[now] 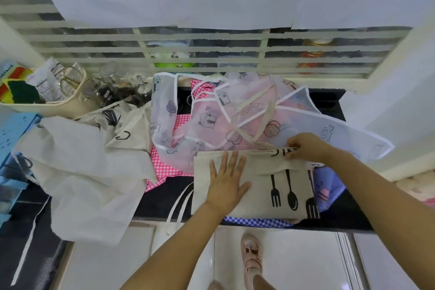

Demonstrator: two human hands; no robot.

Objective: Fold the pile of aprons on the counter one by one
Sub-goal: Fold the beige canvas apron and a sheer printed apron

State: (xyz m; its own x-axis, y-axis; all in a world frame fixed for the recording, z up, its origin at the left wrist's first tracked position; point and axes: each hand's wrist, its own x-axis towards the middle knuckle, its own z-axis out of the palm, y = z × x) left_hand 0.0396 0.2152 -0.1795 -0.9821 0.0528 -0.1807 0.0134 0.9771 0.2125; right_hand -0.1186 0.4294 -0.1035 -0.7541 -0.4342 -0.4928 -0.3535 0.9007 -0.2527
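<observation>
At about 10 o'clock a cream tub (pixel 47 103) sits on the black counter (pixel 160 202), stuffed with colourful sponges (pixel 16 85), a crinkly white packet (pixel 47 80) and some clear glassware (pixel 94 87). The packet has a printed label, but it's way too small to read. Below that, around 8 o'clock, a plain white apron (pixel 89 172) lies crumpled and hangs over the counter's edge.

Up at 12 o'clock is the rest of the pile: a sheer apron (pixel 211 113) with house and tree doodles, draped over a pink checked apron (pixel 164 167). The only writing I can make out is "and" in a little cloud on the sheer one.

The one being folded is the beige apron (pixel 259 195) with black forks and a spoon printed on it. It's at roughly 5 o'clock near the front edge, lying on a blue checked apron (pixel 256 222). The left hand (pixel 227 181) lies flat on it, fingers spread wide. The right hand (pixel 303 146), at 3 o'clock, pinches its folded top edge, where there's black lettering I can't read.
</observation>
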